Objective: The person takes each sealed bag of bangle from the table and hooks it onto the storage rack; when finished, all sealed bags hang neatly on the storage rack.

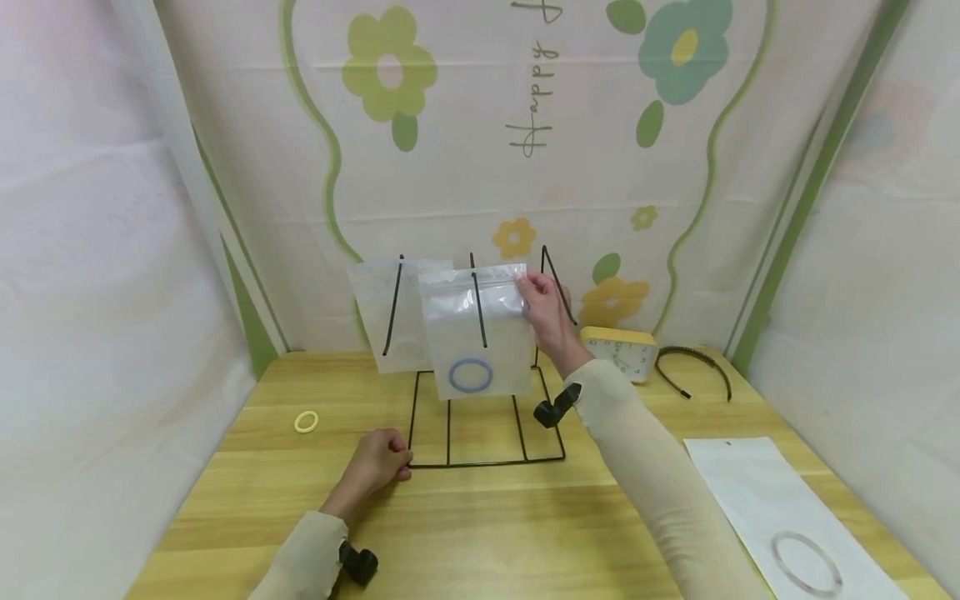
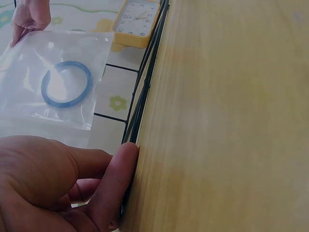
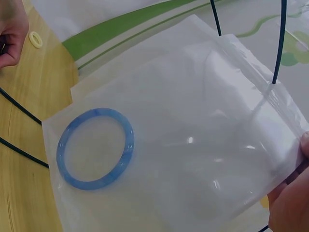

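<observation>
A clear zip bag with a blue bangle at its bottom hangs on the middle prong of a black wire rack. My right hand pinches the bag's upper right corner. In the right wrist view the blue bangle lies flat inside the bag, and the prong passes through near the zip strip. At the rack's front left corner, my left hand pinches the base wire between thumb and fingers. Another clear bag hangs on the left prong, partly behind the first; its contents are faint.
A cream ring lies on the wooden table at the left. Behind the rack on the right stand a yellow clock and a dark coiled headband. A white bag with a pale bangle lies at the front right.
</observation>
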